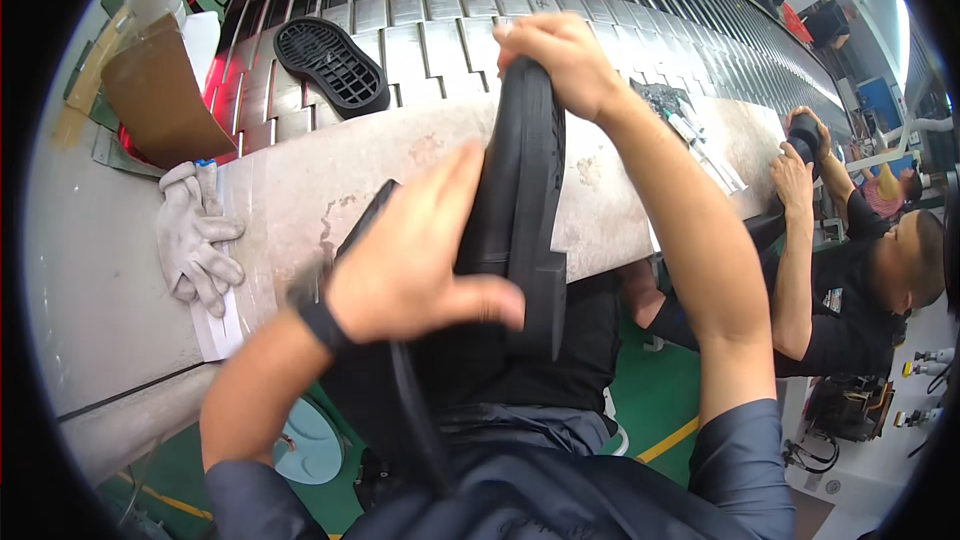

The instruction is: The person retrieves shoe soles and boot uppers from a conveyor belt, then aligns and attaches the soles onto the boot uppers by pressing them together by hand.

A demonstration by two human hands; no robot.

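Note:
A black boot (505,190) stands on edge in front of me, its toe pointing away and its sole and heel turned to the right. My right hand (562,65) is wrapped round the toe end. Along the upper's left side lies my left hand (405,265), slightly blurred, fingers stretched out and thumb held apart. It hides part of the boot, and whether it presses on the leather I cannot tell. Beyond, a loose black shoe sole (330,65) with a grid-like face rests on the metal rollers.
A pale worn bench ledge (290,210) borders the roller conveyor (430,15). Grey work gloves (198,240) lie at the left, near a brown cardboard piece (165,90). Pens (690,130) are on the ledge at right. A co-worker (850,290) handles a black shoe (803,135) there.

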